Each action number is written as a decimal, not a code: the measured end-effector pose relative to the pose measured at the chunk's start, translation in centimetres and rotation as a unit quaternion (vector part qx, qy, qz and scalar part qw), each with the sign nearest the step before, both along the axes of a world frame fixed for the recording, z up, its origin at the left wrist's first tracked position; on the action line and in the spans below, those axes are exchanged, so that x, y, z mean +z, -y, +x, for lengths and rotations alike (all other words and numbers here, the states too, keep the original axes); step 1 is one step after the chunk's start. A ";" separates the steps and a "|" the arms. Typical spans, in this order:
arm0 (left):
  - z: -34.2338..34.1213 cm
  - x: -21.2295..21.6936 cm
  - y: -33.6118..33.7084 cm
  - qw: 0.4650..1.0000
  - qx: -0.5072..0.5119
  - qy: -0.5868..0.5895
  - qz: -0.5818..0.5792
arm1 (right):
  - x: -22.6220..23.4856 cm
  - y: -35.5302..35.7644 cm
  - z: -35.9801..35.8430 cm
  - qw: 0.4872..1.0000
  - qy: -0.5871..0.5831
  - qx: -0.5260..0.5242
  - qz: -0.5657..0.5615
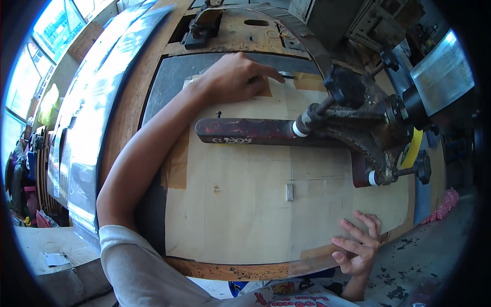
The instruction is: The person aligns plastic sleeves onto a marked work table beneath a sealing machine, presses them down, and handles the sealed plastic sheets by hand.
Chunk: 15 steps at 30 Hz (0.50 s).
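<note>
A broad cream sheet [240, 215] lies over a dark flat plate [176, 69], with brown tape at its edges. My left hand [235, 79] rests over the sheet's far edge, its index finger stretched out and the other fingers curled under, partly hidden. That fingertip is at or very close to a small metallic piece [286, 75]; whether they touch, I cannot tell. My right hand [360, 245] is over the near right part of the sheet, fingers spread and holding nothing. A small grey rectangular piece [290, 192] sits mid-sheet on a drawn line.
A dark red bar [250, 131] reaches across above the sheet from a heavy metal bracket [376, 128] with black knobs [345, 86]. Glossy plastic-covered sheets [97, 123] stand along the left. A black metal fixture [202, 28] is at the far side, beside a wooden board [240, 33].
</note>
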<state>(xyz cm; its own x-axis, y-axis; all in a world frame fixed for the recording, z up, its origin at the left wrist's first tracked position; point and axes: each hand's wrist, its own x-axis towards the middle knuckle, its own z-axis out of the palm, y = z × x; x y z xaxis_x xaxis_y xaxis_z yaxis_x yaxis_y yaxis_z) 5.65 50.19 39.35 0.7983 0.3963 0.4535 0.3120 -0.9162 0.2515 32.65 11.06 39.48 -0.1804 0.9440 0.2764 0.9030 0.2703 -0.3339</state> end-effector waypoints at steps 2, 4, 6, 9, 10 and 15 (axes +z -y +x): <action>-0.1 0.3 0.3 1.000 0.000 -0.013 -0.009 | -0.3 0.1 -0.2 1.000 -0.007 -0.013 0.006; 0.1 0.3 0.3 0.999 -0.005 -0.027 -0.023 | -0.8 0.2 -0.3 0.996 -0.062 -0.055 0.016; 0.4 -0.2 0.2 0.996 0.044 -0.078 -0.011 | -1.1 -0.4 -0.4 0.995 -0.067 -0.075 0.023; 0.7 -0.4 -0.4 1.000 0.013 -0.016 0.020 | -0.7 -0.9 -0.8 0.990 -0.079 -0.106 0.041; 0.5 0.2 -0.3 1.000 0.004 0.008 0.016 | -0.4 -1.0 -0.9 0.989 -0.084 -0.108 0.057; -0.4 -0.3 -2.2 0.956 -0.035 0.182 -0.229 | -0.1 -1.0 -1.0 0.980 -0.112 -0.123 0.106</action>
